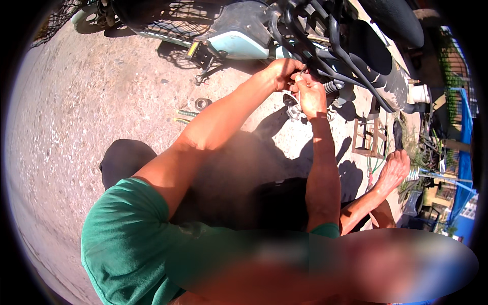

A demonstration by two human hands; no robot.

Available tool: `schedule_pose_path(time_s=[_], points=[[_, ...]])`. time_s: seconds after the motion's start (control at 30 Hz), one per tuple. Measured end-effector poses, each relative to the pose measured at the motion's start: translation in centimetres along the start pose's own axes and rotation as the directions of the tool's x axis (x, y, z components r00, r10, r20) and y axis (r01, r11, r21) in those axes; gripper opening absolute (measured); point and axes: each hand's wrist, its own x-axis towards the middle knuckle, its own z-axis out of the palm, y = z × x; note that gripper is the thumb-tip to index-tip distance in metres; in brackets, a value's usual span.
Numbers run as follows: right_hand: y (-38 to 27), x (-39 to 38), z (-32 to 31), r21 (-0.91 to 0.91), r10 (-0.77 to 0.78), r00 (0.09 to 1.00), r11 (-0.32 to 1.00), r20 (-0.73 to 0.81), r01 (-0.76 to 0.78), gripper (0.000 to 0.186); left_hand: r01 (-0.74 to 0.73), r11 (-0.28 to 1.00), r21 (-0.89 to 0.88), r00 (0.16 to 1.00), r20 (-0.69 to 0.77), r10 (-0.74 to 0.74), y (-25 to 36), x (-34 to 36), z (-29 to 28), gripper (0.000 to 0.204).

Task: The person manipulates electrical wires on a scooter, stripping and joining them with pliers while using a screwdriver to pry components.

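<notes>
Both of my hands are close together at the underside of a scooter with a light blue panel. My left hand is closed, its fingertips pinched beside the black tube frame. Just below and touching it, my right hand is closed too, thumb against the fingers. Whatever small thing they pinch is too small to make out. A silver metal part sits right by my right wrist. A coiled spring shows to the right of my hands.
A black tape roll and green-and-yellow tool handles lie on the concrete to the left. A small wooden stool stands at right. Nearby is another person's hand. Farther back are a white bucket and blue tarp.
</notes>
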Motion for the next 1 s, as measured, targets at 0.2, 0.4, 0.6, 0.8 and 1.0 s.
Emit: schedule_pose_path(time_s=[0.2, 0.4, 0.6, 0.8, 1.0], points=[[0.1, -0.2, 0.6, -0.158, 0.002, 0.995, 0.987, -0.100, -0.018, 0.028, -0.183, 0.969, 0.164, 0.932, -0.286, 0.224, -0.3, -2.2, 1.8, 0.013], [-0.6, -0.5, 1.3, -0.261, -0.039, 0.989, 0.965, -0.142, 0.000, 0.027, -0.383, 0.821, 0.423, 0.737, -0.396, 0.547, -0.1, -4.5, 3.4, 0.028], [0.6, -0.3, 0.7, -0.265, -0.146, 0.983, 0.958, -0.112, 0.112, 0.019, -0.366, 0.585, 0.724, 0.619, -0.280, 0.734, 0.4, -6.2, 6.9, 0.022], [-0.1, -0.6, 1.3, -0.246, -0.117, 0.986, 0.965, -0.121, 0.085, 0.025, -0.382, 0.827, 0.413, 0.787, -0.323, 0.525, 0.8, -4.4, 6.3, 0.015], [-0.8, -0.7, 1.0, -0.363, -0.125, 0.982, 0.929, -0.139, 0.067, 0.035, -0.373, 0.917, 0.144, 0.877, -0.269, 0.398, 0.5, -2.6, 4.7, 0.010]])
